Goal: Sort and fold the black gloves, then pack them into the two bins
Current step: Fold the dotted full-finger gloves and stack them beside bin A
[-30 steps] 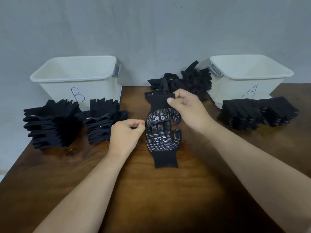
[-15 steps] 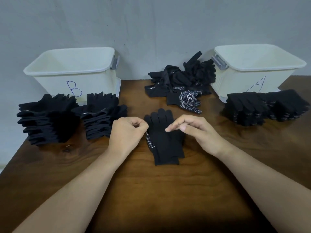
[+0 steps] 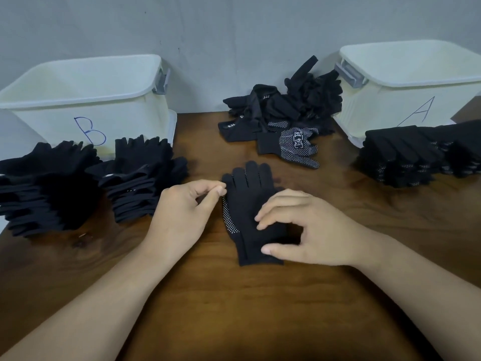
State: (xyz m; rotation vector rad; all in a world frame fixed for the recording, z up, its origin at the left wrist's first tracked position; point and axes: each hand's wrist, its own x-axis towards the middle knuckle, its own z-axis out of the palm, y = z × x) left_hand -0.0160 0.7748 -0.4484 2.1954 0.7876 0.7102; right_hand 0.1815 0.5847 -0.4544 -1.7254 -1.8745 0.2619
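A pair of black gloves (image 3: 247,201) lies flat at the table's middle, fingers pointing away, with white grip dots showing along its left edge. My left hand (image 3: 182,212) pinches that left edge near the little finger. My right hand (image 3: 309,230) arches over the lower right part, its fingertips on the palm area and its thumb on the cuff, fingers apart. White bin B (image 3: 78,100) stands at the back left and white bin A (image 3: 390,108) at the back right. Both look empty from here.
Two stacks of folded black gloves (image 3: 49,188) (image 3: 145,183) sit in front of bin B, and another stack (image 3: 406,157) in front of bin A. A loose pile of gloves (image 3: 294,102) lies between the bins, a dotted glove (image 3: 294,144) at its front.
My right hand laid the upper glove down onto the lower one, dots now facing down, then moved back toward the cuff. My left hand stayed pinched at the left edge.
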